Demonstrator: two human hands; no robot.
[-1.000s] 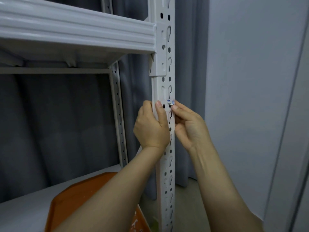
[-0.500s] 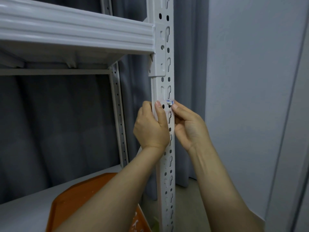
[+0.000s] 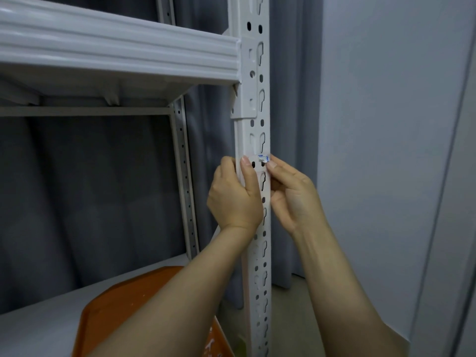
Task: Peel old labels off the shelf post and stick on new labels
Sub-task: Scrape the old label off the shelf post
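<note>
On post, right hand perhaps pinching label

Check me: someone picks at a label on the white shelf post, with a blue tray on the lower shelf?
The tray is orange, not blue; the head view shows it. The right hand does pick at the label on the white shelf post.

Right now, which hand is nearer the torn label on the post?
Right. The right hand touches the torn label with a fingertip at the right edge of the shelf post. The left hand grips the post below-left, thumb just short of the label.
</note>
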